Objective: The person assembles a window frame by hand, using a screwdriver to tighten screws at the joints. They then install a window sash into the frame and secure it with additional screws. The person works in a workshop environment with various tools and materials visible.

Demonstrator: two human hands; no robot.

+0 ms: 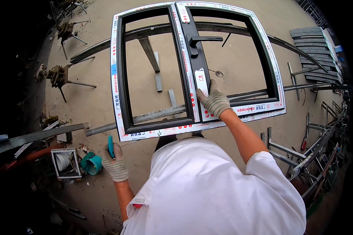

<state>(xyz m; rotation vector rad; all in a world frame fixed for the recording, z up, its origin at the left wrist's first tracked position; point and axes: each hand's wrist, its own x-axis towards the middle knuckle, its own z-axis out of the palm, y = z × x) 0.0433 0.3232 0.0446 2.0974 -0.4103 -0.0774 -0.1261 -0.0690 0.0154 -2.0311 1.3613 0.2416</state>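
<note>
A black window frame [157, 128], covered along its outer edges with printed white protective film, lies in front of me on metal rails. It has two openings side by side, and a black lever handle [208, 38] sits on its middle post. My right hand [217, 102], in a striped knit glove, grips the lower end of the middle post, with the thumb on its face and some fingers out of sight. Off the frame's lower left corner, my left hand [115, 166], gloved alike, is closed on a flat teal piece [110, 146] whose exact kind I cannot make out.
Long metal rails [102, 49] run beneath the window frame. Tripod-like stands [59, 76] are on the left. A teal bucket [91, 163] and a small white-filmed frame [53, 162] stand lower left. Stacked profiles [313, 55] lie at the far right, metal racks [286, 152] nearer.
</note>
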